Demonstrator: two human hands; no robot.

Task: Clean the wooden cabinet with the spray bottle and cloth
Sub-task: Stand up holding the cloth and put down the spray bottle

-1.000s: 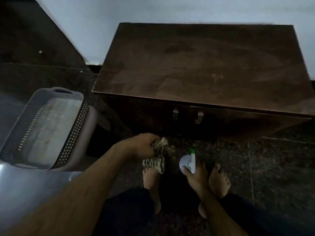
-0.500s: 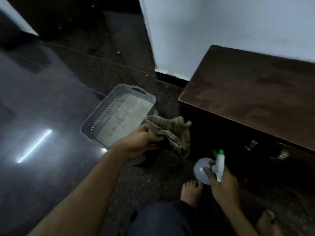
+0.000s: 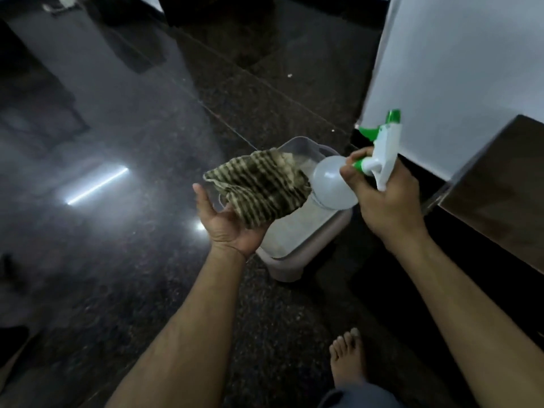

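Olive-striped cloth is lying crumpled on the upturned left hand, above the left side of the grey plastic basket. That hand's grip is spread, with the palm facing up and the thumb sticking out sideways, while the fingers are hiding under the fabric. Just right of the cloth, also over the basket, the right hand is holding the spray bottle tipped over. The bottle's round translucent body is pointing at the cloth and nearly touching it, and its white-and-green trigger head is rising away from the basket. This hand's grip is curling tightly round the bottle's neck, the thumb pressing beside the green collar. The wooden cabinet is standing to the right of the basket, showing only a dark corner against the pale wall. Around the basket the dark speckled floor is reflecting strips of light. A bare foot is resting on the floor on the near side of the basket.
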